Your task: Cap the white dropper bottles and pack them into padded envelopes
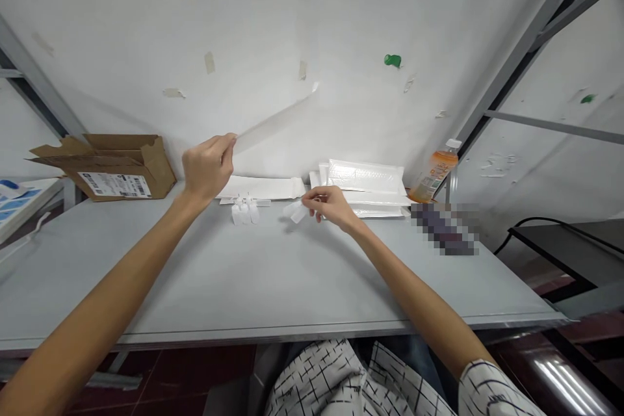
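Observation:
My left hand (208,168) is raised above the table's back part, its fingers pinched on one end of a long translucent strip (275,118) that rises to the right in front of the wall. Lower and to the right, my right hand (329,205) pinches a small clear plastic piece (297,210) just above the table. Between the hands, several small white translucent pieces (245,211) lie beside a flat white packet (263,188). Silvery white padded mailers (365,177) are stacked just behind my right hand.
An open cardboard box (119,169) stands at the back left of the grey table (273,286). An orange drink bottle (435,172) leans at the back right, near a pixelated dark item (446,229). A white and blue object (24,198) is far left.

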A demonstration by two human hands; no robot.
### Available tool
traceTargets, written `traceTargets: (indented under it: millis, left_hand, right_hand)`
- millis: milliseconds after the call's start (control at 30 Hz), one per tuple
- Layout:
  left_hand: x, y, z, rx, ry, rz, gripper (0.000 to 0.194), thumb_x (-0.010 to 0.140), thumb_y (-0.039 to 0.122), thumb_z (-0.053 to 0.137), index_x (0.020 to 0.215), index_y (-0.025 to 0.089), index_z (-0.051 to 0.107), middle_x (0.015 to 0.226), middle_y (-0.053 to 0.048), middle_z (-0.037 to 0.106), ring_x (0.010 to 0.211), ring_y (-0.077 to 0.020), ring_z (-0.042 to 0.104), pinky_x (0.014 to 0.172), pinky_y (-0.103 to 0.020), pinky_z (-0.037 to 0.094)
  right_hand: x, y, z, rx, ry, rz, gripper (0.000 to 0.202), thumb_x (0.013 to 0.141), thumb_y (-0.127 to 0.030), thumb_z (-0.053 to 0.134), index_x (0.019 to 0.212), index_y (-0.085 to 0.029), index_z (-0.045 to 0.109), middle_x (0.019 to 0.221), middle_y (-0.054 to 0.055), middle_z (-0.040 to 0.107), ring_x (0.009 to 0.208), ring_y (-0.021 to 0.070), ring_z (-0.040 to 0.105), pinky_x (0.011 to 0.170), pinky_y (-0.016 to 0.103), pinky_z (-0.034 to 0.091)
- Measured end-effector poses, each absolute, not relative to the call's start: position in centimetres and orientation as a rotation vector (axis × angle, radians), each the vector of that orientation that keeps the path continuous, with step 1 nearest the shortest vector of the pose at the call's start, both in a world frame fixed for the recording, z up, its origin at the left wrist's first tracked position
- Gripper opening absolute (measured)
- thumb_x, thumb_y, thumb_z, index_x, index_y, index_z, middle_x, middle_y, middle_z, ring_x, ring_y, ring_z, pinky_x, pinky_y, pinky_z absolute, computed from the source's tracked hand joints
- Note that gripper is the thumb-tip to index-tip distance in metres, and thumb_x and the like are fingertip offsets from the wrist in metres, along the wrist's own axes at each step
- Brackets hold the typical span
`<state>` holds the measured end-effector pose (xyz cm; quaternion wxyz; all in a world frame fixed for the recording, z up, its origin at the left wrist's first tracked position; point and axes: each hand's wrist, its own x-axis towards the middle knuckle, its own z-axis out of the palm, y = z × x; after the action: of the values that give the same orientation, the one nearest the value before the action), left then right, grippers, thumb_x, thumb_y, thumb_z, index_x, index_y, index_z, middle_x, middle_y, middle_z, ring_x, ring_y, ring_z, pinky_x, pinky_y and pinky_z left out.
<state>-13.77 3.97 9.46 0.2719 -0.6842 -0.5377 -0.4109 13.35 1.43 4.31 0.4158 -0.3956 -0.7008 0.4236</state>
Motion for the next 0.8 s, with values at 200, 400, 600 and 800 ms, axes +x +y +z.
traceTargets:
  millis: [200,400,600,800]
  left_hand:
    - [-7.7,0.5,8.1,-1.995,-1.153,-1.051,0.030,0.095,0.018,0.036,0.096,0.020,0.067,0.086,-0.007,0.073,0.082,-0.0203,0.068,0.063,-0.028,0.045]
    - [-4.6,-1.5,3.4,-2.257,-0.755,-0.917,0.029,0.091,0.008,0.041,0.089,0.019,0.068,0.087,-0.006,0.075,0.079,-0.0190,0.071,0.069,-0.029,0.055]
    - [-4.7,-2.1,1.7,-2.504,-0.626,-0.784,0.023,0.089,0.040,0.059,0.086,0.020,0.070,0.088,-0.007,0.076,0.084,-0.0240,0.072,0.073,-0.035,0.058]
    - [-0.5,-1.7,0.0,-2.762,-0.822,-0.477,0.068,0.085,0.070,0.052,0.133,0.022,0.056,0.140,-0.016,0.056,0.125,-0.0335,0.055,0.099,-0.049,0.048]
  right_hand:
    - [22.2,-0.3,5.1,-1.060,-1.707,1.195,0.017,0.072,-0.031,0.073,0.073,-0.014,0.070,0.064,0.002,0.062,0.048,0.0097,0.053,0.049,0.026,0.045]
    - [28.5,-1.7,3.6,-1.233,-1.807,1.288,0.019,0.067,-0.030,0.072,0.072,-0.012,0.072,0.058,0.002,0.061,0.048,0.0110,0.052,0.044,0.024,0.042]
    - [29.7,-1.7,2.3,-1.324,-1.852,1.166,0.013,0.065,-0.018,0.061,0.072,-0.014,0.071,0.060,-0.001,0.061,0.048,0.0090,0.050,0.040,0.019,0.035]
    - [30.3,-1.3,1.9,-1.339,-1.869,1.085,0.017,0.064,-0.017,0.058,0.073,-0.012,0.072,0.054,0.000,0.059,0.046,0.0097,0.049,0.041,0.020,0.038]
